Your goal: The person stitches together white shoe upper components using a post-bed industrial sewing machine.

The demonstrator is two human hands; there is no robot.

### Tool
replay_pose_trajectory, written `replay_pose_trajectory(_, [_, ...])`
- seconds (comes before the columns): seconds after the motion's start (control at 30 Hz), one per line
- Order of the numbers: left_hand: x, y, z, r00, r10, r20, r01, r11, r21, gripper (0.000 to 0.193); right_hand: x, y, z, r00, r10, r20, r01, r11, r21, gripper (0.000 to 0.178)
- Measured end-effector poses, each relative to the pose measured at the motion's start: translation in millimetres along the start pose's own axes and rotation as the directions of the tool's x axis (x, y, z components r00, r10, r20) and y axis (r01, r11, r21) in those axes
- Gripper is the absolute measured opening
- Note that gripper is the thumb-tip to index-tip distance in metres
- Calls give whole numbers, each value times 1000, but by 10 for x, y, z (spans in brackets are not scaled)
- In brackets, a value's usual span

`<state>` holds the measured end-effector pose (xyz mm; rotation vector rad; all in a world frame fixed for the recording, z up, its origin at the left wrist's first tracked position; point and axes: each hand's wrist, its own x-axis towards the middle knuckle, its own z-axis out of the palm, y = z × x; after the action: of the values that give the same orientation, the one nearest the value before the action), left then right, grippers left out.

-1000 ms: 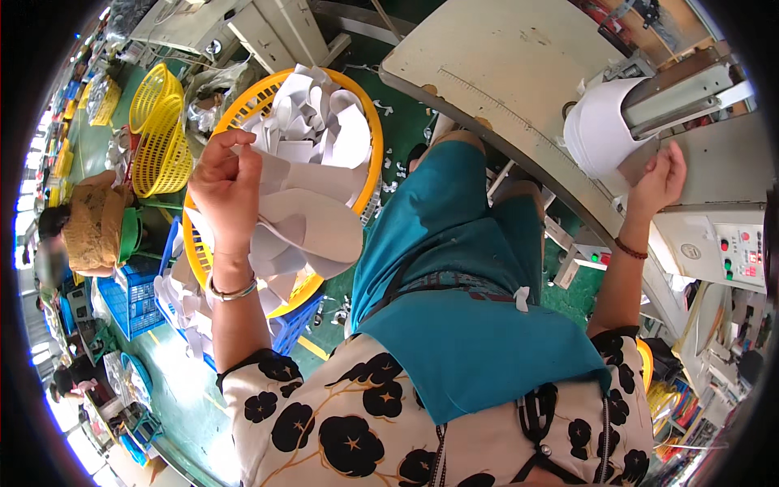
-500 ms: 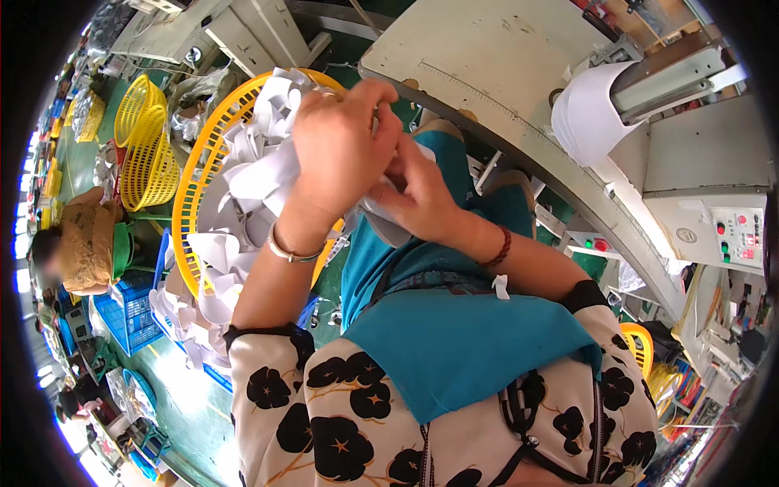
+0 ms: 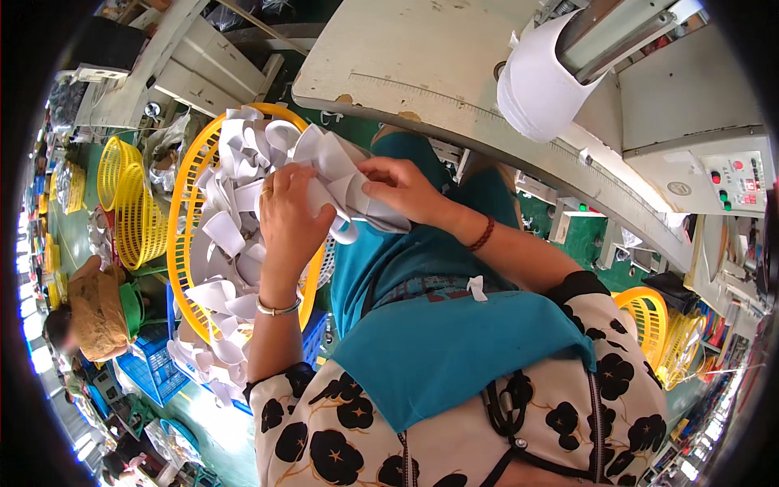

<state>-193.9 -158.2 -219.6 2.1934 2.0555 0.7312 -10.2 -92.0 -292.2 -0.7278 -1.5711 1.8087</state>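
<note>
A heap of curved white pieces of stiff sheet material fills a yellow plastic basket on my left. My left hand is bent over pieces at the basket's right side, a white piece between its fingers and thumb. Opposite it, my right hand pinches the edge of a small bunch of white pieces. That bunch lies over the basket's rim and against my teal apron. The pieces hide some fingertips.
A worn pale table with a ruler edge stands ahead. At right, curved white pieces hang on a machine arm, near a control panel. Blue crates and yellow baskets stand left, near a seated person.
My hands were together above the basket's right edge; now they are lower and apart, on the white pieces. The view has shifted, so the table and machine appear further left.
</note>
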Motion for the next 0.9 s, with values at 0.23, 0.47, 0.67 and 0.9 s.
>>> replay_pose_trajectory(0.23, [39,29,-20,976,217,-33,-217,976,-12,37,68,-183,68,999,19,-43,-22,997,-75,29])
replay_pose_trajectory(0.47, [-135,93,-220,953,226,-200,-252,961,-116,37,270,6,-61,980,155,-127,-166,983,-84,22])
replay_pose_trajectory(0.67, [-373,-266,-604,905,-245,-349,-79,707,-703,28,388,236,-274,954,207,-219,-215,976,-16,22])
replay_pose_trajectory(0.9, [-522,-988,-888,701,-612,-366,-187,337,-923,9,282,463,-276,942,244,-231,-252,968,-2,21])
